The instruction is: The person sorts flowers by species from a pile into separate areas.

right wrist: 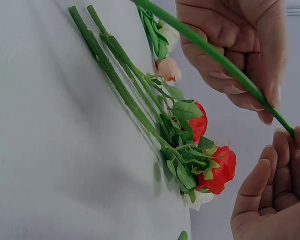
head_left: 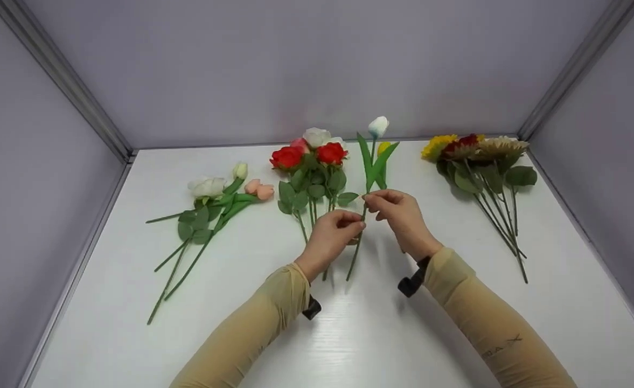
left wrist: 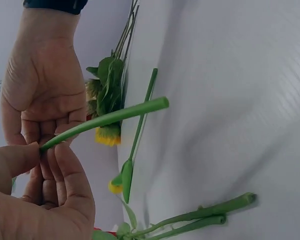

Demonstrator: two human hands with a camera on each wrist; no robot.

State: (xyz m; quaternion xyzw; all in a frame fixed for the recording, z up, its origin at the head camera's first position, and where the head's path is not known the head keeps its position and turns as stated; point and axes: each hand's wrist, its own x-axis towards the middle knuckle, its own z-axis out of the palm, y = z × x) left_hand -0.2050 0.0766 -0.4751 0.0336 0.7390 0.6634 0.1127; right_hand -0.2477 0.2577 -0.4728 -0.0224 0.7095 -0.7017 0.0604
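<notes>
At the centre of the frame, above the white table (head_left: 349,334), both hands pinch one tulip (head_left: 378,127) by its green stem. The left hand (head_left: 332,236) grasps it lower down; the right hand (head_left: 400,213) grips it just below the leaves. Its white bud points to the upper middle. Roses (head_left: 308,156) lie just left; sunflowers (head_left: 475,148) lie at the upper right. A light fingertip hold, clear of the leaves, should keep the stem unbent.

White tulip (head_left: 378,126), green stem (head_left: 355,253)
</notes>
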